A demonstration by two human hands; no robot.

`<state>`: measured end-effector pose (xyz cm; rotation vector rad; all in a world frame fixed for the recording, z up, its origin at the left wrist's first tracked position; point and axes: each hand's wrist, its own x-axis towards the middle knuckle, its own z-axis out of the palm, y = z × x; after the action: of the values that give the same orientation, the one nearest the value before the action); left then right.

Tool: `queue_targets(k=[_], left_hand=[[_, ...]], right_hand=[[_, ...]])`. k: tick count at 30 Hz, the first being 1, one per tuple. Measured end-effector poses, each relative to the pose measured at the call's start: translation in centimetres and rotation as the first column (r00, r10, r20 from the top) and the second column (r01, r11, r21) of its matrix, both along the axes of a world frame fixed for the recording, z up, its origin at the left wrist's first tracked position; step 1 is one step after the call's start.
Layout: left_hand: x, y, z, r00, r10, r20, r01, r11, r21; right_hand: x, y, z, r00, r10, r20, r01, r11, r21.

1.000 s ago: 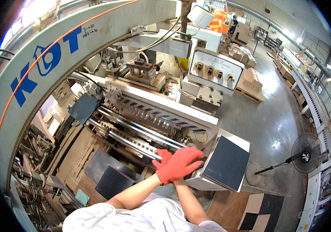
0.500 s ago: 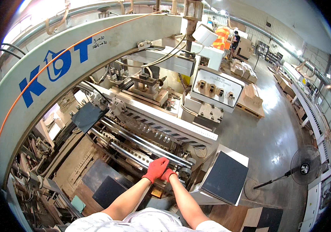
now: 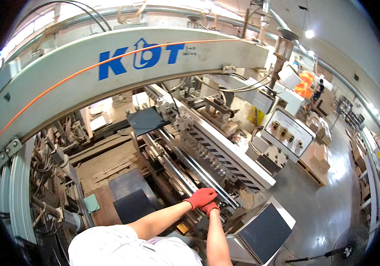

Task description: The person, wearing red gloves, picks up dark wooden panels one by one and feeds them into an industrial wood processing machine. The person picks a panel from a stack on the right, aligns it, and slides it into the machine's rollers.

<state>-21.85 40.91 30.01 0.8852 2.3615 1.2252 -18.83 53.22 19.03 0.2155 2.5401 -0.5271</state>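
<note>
Both my hands wear red gloves. My left hand lies over my right hand, and together they press on the near end of the long metal rails of a big machine. Neither hand shows anything loose in it; the fingers are curled down on the rail frame. A dark flat sheet lies at the rails' far end. Another dark sheet sits on the brown bed left of my arms.
A large white arched machine frame with an orange line spans overhead. A slanted dark panel stands at my right. A white control box, pallets with boxes, a floor fan and a person in orange are farther right.
My hands have reached forward and lower onto the rails, looking smaller. The view has swung, so the arched frame now fills the top and the slanted panel sits lower right.
</note>
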Motion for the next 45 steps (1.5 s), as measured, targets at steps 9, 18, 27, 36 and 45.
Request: queue_targets(k=[9, 18, 27, 36, 45], left_hand=[[3.3, -0.9, 3.6, 0.986, -0.148, 0.078, 0.119, 0.949, 0.293], [10.6, -12.1, 31.4, 0.531, 0.442, -0.723, 0.063, 0.830, 0.554], [19.5, -19.8, 37.7, -0.237, 0.673, -0.701, 0.069, 0.731, 0.678], [21.4, -20.7, 36.8, -0.290, 0.687, -0.666, -0.058, 0.682, 0.729], [23.0, -23.3, 38.0, -0.351, 0.654, -0.670, -0.169, 0.660, 0.732]], right_hand=[[-0.8, 4.4, -9.9, 0.946, -0.133, -0.294, 0.036, 0.949, -0.314], [1.1, -1.6, 7.6, 0.923, -0.111, -0.368, -0.050, 0.915, -0.400], [-2.1, -2.2, 0.0, 0.889, -0.114, -0.443, -0.139, 0.855, -0.499], [-0.8, 0.5, 2.3, 0.899, -0.122, -0.420, -0.123, 0.851, -0.510], [0.8, -2.6, 7.8, 0.991, -0.085, -0.104, 0.008, 0.808, -0.590]])
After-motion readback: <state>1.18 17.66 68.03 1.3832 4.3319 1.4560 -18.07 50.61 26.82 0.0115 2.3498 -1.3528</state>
